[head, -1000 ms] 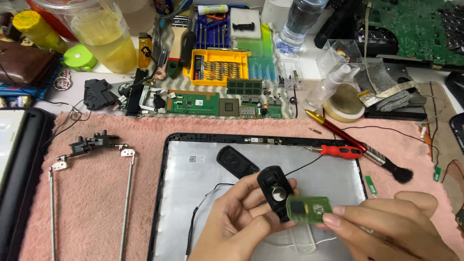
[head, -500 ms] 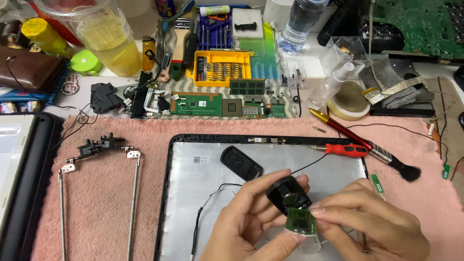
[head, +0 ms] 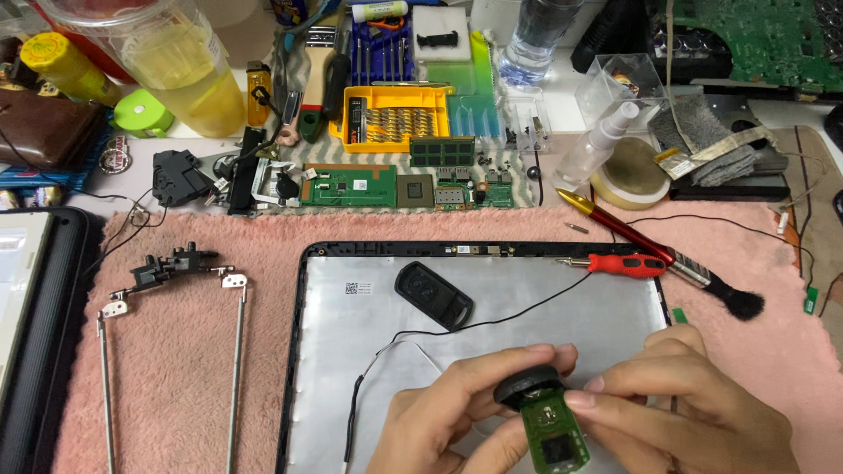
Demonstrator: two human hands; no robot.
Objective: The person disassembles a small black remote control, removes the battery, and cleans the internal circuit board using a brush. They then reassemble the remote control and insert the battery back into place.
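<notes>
Low in the frame, right of centre, our left hand point(head: 448, 417) and right hand point(head: 676, 408) close together on a small green circuit board point(head: 551, 434) with a black round casing point(head: 525, 386) at its top; left fingers pinch the casing from the left, right fingertips press on the board's right edge. Beneath them lies a grey laptop lid panel point(head: 369, 351) with a thin black cable point(head: 457, 329) looping across it and a black oval shell point(head: 433, 294) resting upper left of our hands. At the panel's upper right edge sits a red-handled screwdriver point(head: 623, 263), with a dark brush point(head: 702, 281) just beyond. Further left on the pink cloth point(head: 176, 369) lie two metal hinge arms point(head: 171, 281). Toward the top of the frame, a long green board point(head: 404, 186) and a yellow bit tray point(head: 399, 118) crowd the surface.
</notes>
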